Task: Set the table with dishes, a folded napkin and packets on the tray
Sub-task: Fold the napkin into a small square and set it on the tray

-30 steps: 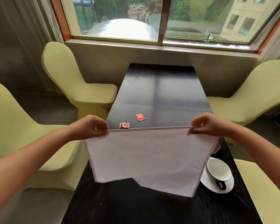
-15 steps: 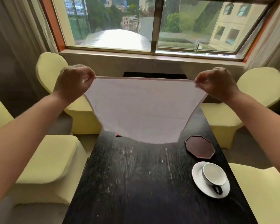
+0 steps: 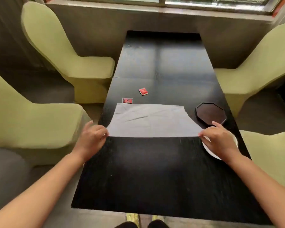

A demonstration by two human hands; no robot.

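The napkin (image 3: pixel 152 120) lies spread flat on the dark table (image 3: pixel 138 175), directly ahead of the person and centred between the two hands. Its long axis runs left to right across the table; its near edge is pulled straight between the hands, while the far edge lies just short of one red packet (image 3: pixel 127 100). A second red packet (image 3: pixel 143 91) sits a little farther off, apart from the cloth. The left hand (image 3: pixel 90 139) pinches the near left corner and the right hand (image 3: pixel 218 140) pinches the near right corner — each with fingertips closed on the fabric, the remaining fingers loosely curled. The hands are well apart, one at either end of the near edge, and neither is markedly nearer the cloth than the other.

The octagonal tray (image 3: pixel 211 113) rests just beside the napkin's right edge, beyond the right hand. A white saucer (image 3: pixel 211 151) is partly hidden under that hand; whether a cup stands on it cannot be told. Judged from this layout, the fold would carry the near edge away from the person toward the far edge — a move both hands are equally placed to make. A few creases cross the cloth's middle.
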